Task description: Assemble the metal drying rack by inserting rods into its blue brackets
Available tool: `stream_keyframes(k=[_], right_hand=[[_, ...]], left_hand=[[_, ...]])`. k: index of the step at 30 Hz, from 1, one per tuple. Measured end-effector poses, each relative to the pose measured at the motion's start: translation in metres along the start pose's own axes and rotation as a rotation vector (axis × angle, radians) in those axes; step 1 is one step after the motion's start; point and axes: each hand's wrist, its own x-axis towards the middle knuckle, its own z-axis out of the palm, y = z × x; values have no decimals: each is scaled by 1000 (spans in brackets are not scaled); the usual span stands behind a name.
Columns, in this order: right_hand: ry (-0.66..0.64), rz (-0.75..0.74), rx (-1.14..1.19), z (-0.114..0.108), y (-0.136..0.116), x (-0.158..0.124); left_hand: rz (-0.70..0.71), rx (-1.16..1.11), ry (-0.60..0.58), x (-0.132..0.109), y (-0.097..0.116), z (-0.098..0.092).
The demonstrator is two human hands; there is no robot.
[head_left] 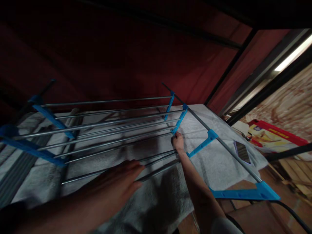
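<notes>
A partly assembled rack of grey metal rods [107, 123] and blue plastic brackets [200, 145] lies on a light grey cloth [156, 182]. My right hand [179, 142] reaches into it, fingers closed at the lower end of a blue bracket [180, 119] where the rods meet it; the exact grip is partly hidden. My left hand [126, 177] is nearer, slightly blurred, its fingers stretched out over loose-ended lower rods [156, 162]. I cannot tell whether it touches them. More blue brackets [48, 116] join the rods at the left end.
A phone [242, 151] rests on the cloth at the right, beyond a long side pole [234, 156]. Several grey tubes [23, 162] lie at the left. A red and yellow box [275, 135] stands farther right. Dark red fabric [122, 58] hangs behind the rack, with black frame bars around.
</notes>
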Motion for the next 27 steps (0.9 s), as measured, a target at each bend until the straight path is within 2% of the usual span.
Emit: stream_keyframes(k=[2,3,4,6,8,11,15,19,27], right_hand=[[3,0,11,-1,0,0],[3,1,20,-1,-1,0],[5,5,28,0,-1,0],[11,19,42,1,0,0],[18,27,49,3,2,1],[18,13,64,7,8,3],[27,30,81,13,14,4],[52,34,100,16,16,3],[76,11,119,17,16,3]], left_hand=[[210,64,-247,42,35,11],[245,124,-333,65,48,20],[250,173,-302,86,58,32],[266,252,-170,122,65,59],[300,296,-65,146,58,85],[269,344,-40,166,40,107],[148,358,-99,188,30,106],[143,280,-162,206,29,102],[134,223,-166,210,29,98]])
